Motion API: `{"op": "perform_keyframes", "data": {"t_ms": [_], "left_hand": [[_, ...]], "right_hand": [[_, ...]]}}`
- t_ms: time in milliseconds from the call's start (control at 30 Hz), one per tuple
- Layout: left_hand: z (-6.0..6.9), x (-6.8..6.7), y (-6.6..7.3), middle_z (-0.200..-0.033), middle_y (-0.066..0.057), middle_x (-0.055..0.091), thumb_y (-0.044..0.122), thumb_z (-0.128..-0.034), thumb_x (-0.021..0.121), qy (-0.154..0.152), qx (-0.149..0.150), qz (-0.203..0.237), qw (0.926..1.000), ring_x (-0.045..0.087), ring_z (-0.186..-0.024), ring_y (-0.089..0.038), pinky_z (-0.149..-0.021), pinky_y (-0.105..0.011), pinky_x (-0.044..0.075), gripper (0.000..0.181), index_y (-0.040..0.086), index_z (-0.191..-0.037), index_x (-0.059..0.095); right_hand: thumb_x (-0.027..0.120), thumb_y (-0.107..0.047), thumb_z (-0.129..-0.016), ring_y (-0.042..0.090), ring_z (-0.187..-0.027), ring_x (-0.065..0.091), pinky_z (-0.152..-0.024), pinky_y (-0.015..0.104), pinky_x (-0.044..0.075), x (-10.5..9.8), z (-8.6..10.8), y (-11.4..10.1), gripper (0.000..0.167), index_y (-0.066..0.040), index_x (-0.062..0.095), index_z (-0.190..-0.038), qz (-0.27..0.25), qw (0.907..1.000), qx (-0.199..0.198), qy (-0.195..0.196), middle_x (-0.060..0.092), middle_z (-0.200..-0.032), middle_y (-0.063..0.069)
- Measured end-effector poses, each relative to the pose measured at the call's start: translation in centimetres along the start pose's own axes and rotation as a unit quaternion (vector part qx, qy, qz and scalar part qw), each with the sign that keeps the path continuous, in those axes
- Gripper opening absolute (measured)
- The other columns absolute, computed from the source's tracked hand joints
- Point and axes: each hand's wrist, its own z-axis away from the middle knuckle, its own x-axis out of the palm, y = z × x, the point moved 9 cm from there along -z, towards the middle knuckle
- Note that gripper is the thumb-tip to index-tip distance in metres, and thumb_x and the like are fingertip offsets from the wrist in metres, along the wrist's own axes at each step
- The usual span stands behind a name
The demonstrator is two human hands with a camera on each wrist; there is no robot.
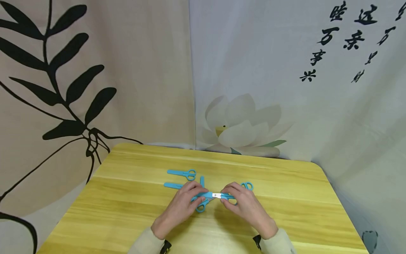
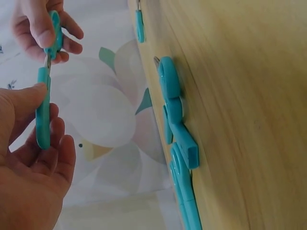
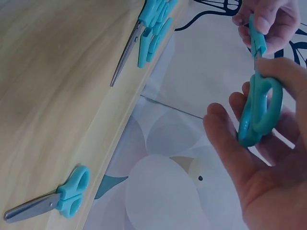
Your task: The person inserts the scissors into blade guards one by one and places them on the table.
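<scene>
Both hands hold one pair of blue-handled scissors raised off the table. The left hand [image 1: 182,204] pinches the blue blade cover [image 2: 43,112] between thumb and fingers. Opposite it, the right hand [image 1: 247,204] grips the scissors' handles [image 3: 259,108], thumb near the pivot. A short stretch of metal [image 1: 216,195] shows between cover and handles; the rest of the blades is inside the cover. Below the hands lies another pair of scissors [image 1: 201,207], its bare blades [image 3: 125,56] visible in the right wrist view.
On the wooden table [image 1: 133,197], covered scissors [image 1: 177,172] lie at the back. Another blue cover [image 1: 172,185] is beside the left hand, and a small blue piece [image 1: 202,181] stands out behind it. Uncovered scissors [image 3: 72,194] lie beyond the right hand. A printed cloth [image 1: 152,70] hangs behind.
</scene>
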Motion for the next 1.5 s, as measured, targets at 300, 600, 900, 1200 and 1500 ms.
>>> {"op": "perform_keyframes", "data": {"t_ms": [300,600,900,1200,1500], "left_hand": [[-0.2,0.5,0.1,-0.113,0.005,0.064,0.011,-0.0928,0.079,-0.009,-0.010,0.009,0.9999,0.057,-0.102,-0.013,-0.079,-0.027,0.054,0.022,0.014,-0.114,0.076],[-0.3,0.4,-0.3,-0.113,0.004,0.066,0.012,-0.0933,0.078,-0.020,-0.026,0.024,0.9992,0.061,-0.103,-0.014,-0.082,-0.029,0.056,0.024,0.011,-0.117,0.076],[-0.1,-0.1,-1.0,-0.116,0.001,0.075,0.022,-0.0943,0.078,-0.022,-0.051,0.035,0.9979,0.069,-0.107,-0.017,-0.091,-0.041,0.058,0.027,0.014,-0.121,0.077],[0.0,-0.2,-1.1,-0.103,0.008,0.076,0.022,-0.0917,0.080,-0.027,-0.048,0.033,0.9979,0.068,-0.093,-0.007,-0.086,-0.041,0.055,0.026,0.015,-0.117,0.079],[0.1,-0.4,-0.8,-0.103,0.008,0.077,0.021,-0.0907,0.081,-0.022,-0.029,0.031,0.9989,0.069,-0.094,-0.008,-0.085,-0.039,0.055,0.025,0.015,-0.115,0.079]], "right_hand": [[0.087,-0.014,-0.085,0.010,-0.085,0.068,-0.071,0.026,0.059,0.2,-0.1,-0.4,0.019,-0.010,0.074,-0.100,0.007,0.9999,-0.007,0.002,0.069,-0.104,-0.003],[0.087,-0.014,-0.086,0.011,-0.087,0.069,-0.071,0.027,0.060,0.2,-0.2,-0.4,0.019,-0.010,0.074,-0.100,-0.003,0.9999,-0.011,-0.002,0.069,-0.104,-0.002],[0.086,-0.012,-0.086,0.011,-0.088,0.069,-0.073,0.028,0.060,0.0,-0.2,-0.6,0.019,-0.010,0.075,-0.101,-0.025,0.9996,-0.009,-0.003,0.069,-0.106,-0.003],[0.086,-0.013,-0.086,0.010,-0.088,0.069,-0.073,0.028,0.060,0.1,-0.2,-0.8,0.019,-0.009,0.075,-0.101,-0.021,0.9997,-0.012,-0.002,0.070,-0.105,-0.003],[0.087,-0.014,-0.086,0.010,-0.088,0.069,-0.074,0.027,0.061,0.6,0.1,-0.8,0.020,-0.010,0.076,-0.102,-0.019,0.9998,0.000,-0.008,0.070,-0.105,-0.003]]}}
